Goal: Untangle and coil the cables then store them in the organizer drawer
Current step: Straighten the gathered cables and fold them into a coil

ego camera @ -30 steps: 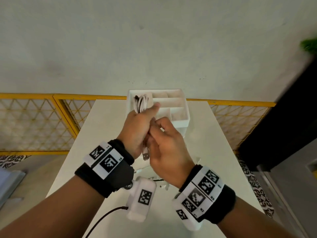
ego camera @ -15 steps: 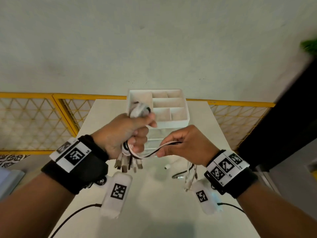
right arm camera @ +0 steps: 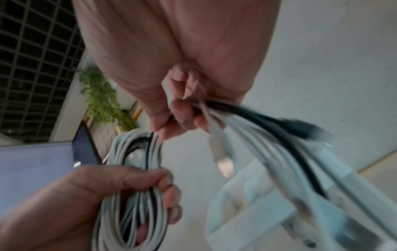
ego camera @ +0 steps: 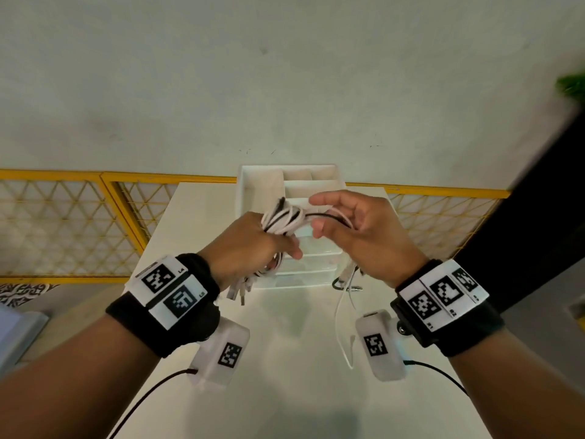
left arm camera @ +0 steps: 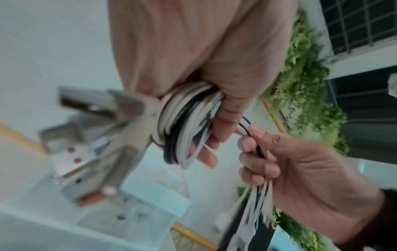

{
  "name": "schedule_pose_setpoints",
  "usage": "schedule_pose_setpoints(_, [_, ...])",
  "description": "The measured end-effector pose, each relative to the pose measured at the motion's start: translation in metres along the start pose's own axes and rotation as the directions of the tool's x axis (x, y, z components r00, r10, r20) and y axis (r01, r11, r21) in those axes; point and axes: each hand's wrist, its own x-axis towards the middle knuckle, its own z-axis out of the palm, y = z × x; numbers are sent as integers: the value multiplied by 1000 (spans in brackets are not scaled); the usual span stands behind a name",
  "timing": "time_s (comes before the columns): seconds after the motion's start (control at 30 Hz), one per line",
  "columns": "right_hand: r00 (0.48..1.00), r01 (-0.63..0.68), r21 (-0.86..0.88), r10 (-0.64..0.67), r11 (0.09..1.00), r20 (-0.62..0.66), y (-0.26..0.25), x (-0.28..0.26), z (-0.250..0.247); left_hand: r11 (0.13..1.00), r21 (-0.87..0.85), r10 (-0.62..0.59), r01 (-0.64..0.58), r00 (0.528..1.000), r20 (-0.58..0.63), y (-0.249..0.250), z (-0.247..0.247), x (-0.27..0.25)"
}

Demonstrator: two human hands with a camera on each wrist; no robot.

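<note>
Left hand (ego camera: 250,245) fingers curl around a coiled bundle of white and black cables (ego camera: 282,220); right hand (ego camera: 361,236) pinches its loose ends above the white plastic compartmented organizer (ego camera: 262,179)

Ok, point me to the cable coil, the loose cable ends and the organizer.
cable coil (left arm camera: 182,129), left wrist view, on the white loops gripped by the left hand.
loose cable ends (right arm camera: 268,135), right wrist view, on the strands trailing from the right hand.
organizer (ego camera: 243,198), head view, on its left outer wall.
</note>
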Motion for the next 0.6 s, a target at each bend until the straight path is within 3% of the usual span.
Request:
schedule_pose_setpoints(0.1, [998,7,-3,-7,1000,-69,9,-4,-11,977,-212,-14,-19,988,-154,-8,-6,4])
schedule_pose_setpoints(0.23, [990,79,-38,-83,996,-115,10,-10,-8,880,-474,-37,-29,991,-130,-5,-6,2])
schedule_pose_setpoints(0.47, [902,284,-132,-312,950,-299,-2,-7,14,800,-598,35,-55,998,-45,11,4,-6])
schedule_pose_setpoints(0.6, [834,420,-272,-487,865,-259,-9,-11,51,819,-569,63,-77,997,-44,20,17,-6])
